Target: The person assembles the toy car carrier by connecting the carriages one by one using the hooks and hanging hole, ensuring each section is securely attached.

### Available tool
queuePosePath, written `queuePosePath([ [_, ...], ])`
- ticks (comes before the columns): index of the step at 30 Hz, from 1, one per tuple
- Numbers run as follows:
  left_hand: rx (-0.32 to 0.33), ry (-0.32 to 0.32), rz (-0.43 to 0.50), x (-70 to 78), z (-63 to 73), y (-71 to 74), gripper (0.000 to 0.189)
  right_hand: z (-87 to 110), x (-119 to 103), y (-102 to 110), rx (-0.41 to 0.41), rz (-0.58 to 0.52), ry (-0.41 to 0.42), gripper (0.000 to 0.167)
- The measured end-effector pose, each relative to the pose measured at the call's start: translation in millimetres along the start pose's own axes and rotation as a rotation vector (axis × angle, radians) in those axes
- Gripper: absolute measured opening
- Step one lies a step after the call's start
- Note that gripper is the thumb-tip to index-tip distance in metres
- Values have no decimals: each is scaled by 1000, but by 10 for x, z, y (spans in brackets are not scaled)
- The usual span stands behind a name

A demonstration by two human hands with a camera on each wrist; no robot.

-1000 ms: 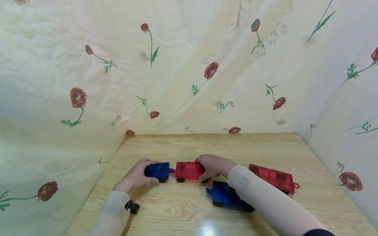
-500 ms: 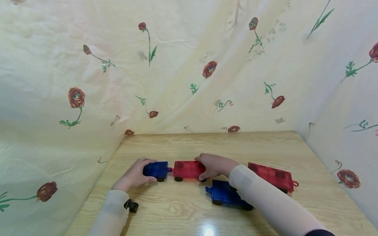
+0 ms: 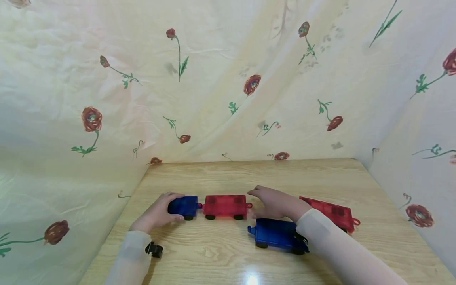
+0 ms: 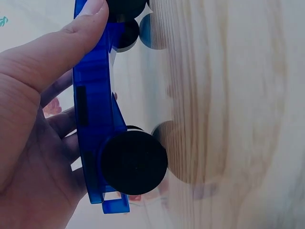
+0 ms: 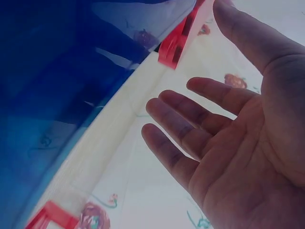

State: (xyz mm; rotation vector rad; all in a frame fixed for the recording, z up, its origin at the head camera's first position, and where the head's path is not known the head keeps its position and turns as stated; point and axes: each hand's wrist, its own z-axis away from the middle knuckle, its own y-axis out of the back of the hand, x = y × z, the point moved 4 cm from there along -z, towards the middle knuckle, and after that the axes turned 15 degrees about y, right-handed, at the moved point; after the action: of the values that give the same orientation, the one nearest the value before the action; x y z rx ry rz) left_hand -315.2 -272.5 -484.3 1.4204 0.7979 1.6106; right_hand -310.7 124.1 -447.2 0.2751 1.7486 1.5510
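Note:
My left hand (image 3: 156,212) grips a blue translucent toy train car (image 3: 187,206) with black wheels, thumb on the near side. In the left wrist view the thumb presses on the blue car (image 4: 93,124), with fingers behind it. The knob at the car's right end meets the left end of a red toy train car (image 3: 225,206); whether they are hooked is too small to tell. Just right of the red car's end loop, my right hand (image 3: 277,202) holds nothing. Its fingers are spread and relaxed in the right wrist view, apart from the red car (image 5: 178,45).
A second blue car (image 3: 275,233) stands just below the right hand, its knob pointing left. Behind the right forearm is another red car (image 3: 336,213), partly hidden. Floral cloth (image 3: 213,79) surrounds the wooden table (image 3: 199,253) at the back and sides.
The right hand has let go of the red car and moved right. The left hand, its blue car and the adjoining red car have shifted slightly left together.

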Motion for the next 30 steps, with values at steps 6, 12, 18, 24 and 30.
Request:
queuePosePath([
  [6,4,6,1,-63,18,27,84,211,63,22,34,12,-57,82],
  [12,2,24,-5,-87,47,59,84,410,53,40,56,13,-47,83],
  [18,0,26,2,-137,70,73,84,613,35,101,78,-27,-64,83],
  [24,25,-6,-12,-190,72,86,84,780,11,184,112,-30,-64,81],
  [30,38,-19,-37,-219,76,95,82,930,6,148,122,-52,-56,81],
])
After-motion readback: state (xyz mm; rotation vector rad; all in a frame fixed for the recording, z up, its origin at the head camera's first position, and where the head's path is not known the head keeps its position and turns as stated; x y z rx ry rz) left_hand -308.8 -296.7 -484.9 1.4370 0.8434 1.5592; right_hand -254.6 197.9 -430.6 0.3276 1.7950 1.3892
